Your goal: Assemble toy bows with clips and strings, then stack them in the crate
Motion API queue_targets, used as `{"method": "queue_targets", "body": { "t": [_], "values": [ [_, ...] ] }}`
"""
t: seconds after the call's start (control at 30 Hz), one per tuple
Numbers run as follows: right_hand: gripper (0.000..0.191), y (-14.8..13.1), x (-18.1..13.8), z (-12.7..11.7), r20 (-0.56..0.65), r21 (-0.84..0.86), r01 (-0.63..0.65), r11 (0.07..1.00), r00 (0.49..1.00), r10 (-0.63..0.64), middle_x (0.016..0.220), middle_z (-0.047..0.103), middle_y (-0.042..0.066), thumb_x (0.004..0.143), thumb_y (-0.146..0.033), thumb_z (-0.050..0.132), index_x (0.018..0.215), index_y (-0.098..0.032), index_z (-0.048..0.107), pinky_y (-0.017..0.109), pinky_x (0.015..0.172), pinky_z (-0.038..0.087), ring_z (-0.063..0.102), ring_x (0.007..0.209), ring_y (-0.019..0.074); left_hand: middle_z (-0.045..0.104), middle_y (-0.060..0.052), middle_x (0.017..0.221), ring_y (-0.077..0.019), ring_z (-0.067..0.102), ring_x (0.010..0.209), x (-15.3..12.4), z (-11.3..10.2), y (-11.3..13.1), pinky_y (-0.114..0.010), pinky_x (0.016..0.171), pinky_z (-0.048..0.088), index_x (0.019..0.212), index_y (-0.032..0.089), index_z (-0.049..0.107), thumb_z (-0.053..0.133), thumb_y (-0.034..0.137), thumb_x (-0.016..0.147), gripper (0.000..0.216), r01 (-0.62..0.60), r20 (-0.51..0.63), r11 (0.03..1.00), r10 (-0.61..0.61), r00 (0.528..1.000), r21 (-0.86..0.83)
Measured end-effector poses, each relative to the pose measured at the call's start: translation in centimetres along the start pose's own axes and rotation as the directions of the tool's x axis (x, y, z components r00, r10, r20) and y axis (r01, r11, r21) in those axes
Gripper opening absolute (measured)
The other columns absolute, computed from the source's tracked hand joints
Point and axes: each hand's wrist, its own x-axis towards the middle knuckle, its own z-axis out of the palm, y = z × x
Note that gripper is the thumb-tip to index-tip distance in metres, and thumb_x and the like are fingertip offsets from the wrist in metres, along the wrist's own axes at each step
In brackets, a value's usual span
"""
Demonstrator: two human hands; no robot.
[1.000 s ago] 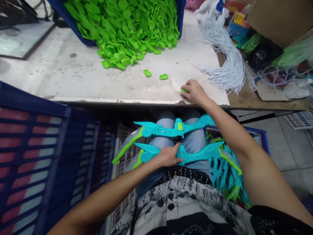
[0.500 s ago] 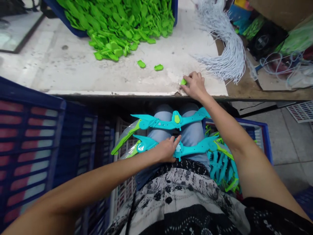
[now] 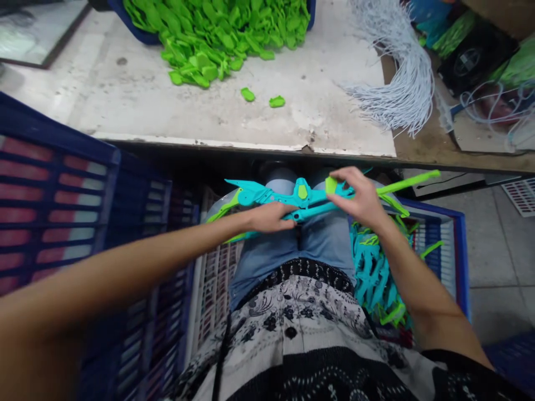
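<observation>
Turquoise bows (image 3: 288, 199), long axes roughly sideways

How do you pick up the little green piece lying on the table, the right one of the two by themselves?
I'd pinch the little green piece by its two long edges, coming down from above on the near side. It looks small and low, lying longways across the white table, and the big green heap is farther back, so nothing blocks the front.

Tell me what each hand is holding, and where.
Left hand: nearer turquoise bow, near its middle. Right hand: a small green piece, by its edges.
</observation>
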Motion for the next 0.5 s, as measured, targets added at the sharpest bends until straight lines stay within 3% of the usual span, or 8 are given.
{"method": "queue_targets", "body": {
  "t": [0.17,0.23,0.33,0.4,0.5],
  "values": [
    [0.04,-1.4,-6.5,3.1,0.018,0.009,-0.013,1.0,1.0,0.013,0.113,0.059,0.013,0.09,-0.038,0.054,0.128,-0.024,0.057,0.047,0.092,0.047,0.055,0.108,0.0281,0.069,-0.007,0.111,-0.0223,0.062,0.1,0.8,-0.4,-1.2,-0.027,0.082,0.046,0.112,0.016,0.062,0.06,0.048,0.078,0.047,0.184,0.096,0.932,-0.162,0.982,-0.313],
    [0.038,-1.3,-7.6,5.0,0.076,-0.015,0.03,0.999,0.997,-0.028,0.112,0.06,0.013,0.091,-0.037,0.052,0.126,-0.024,0.059,0.047,0.093,0.046,0.054,0.109,0.0281,0.07,-0.007,0.105,-0.0213,0.064,0.092,1.2,0.4,-1.3,-0.029,0.078,0.048,0.111,0.018,0.061,0.065,0.05,0.074,0.049,0.263,0.193,0.813,-0.188,0.963,-0.52],
    [0.033,-0.9,-8.0,7.3,0.168,-0.061,0.114,0.992,0.98,-0.102,0.116,0.062,0.012,0.092,-0.033,0.051,0.122,-0.023,0.062,0.047,0.096,0.042,0.051,0.113,0.0279,0.07,-0.004,0.087,-0.019,0.064,0.077,2.0,1.8,-1.4,-0.031,0.074,0.05,0.098,0.016,0.063,0.071,0.053,0.068,0.048,0.312,0.307,0.6,-0.114,0.945,-0.737],
    [0.033,-0.6,-7.8,8.2,0.209,-0.092,0.119,0.989,0.973,-0.098,0.121,0.061,0.012,0.091,-0.033,0.054,0.121,-0.024,0.063,0.047,0.097,0.039,0.048,0.117,0.0286,0.069,-0.003,0.082,-0.018,0.063,0.077,2.6,2.5,-1.6,-0.031,0.074,0.05,0.089,0.015,0.065,0.076,0.052,0.063,0.046,0.286,0.281,0.555,-0.096,0.955,-0.781],
    [0.034,-0.5,-7.4,8.5,0.23,-0.089,0.074,0.993,0.972,-0.052,0.125,0.058,0.01,0.087,-0.036,0.061,0.119,-0.026,0.064,0.047,0.098,0.037,0.045,0.121,0.0289,0.07,-0.003,0.087,-0.018,0.061,0.085,3.2,3.1,-2.0,-0.028,0.078,0.049,0.084,0.016,0.066,0.078,0.043,0.06,0.039,0.22,0.151,0.578,-0.166,0.974,-0.786]
  ]
}}
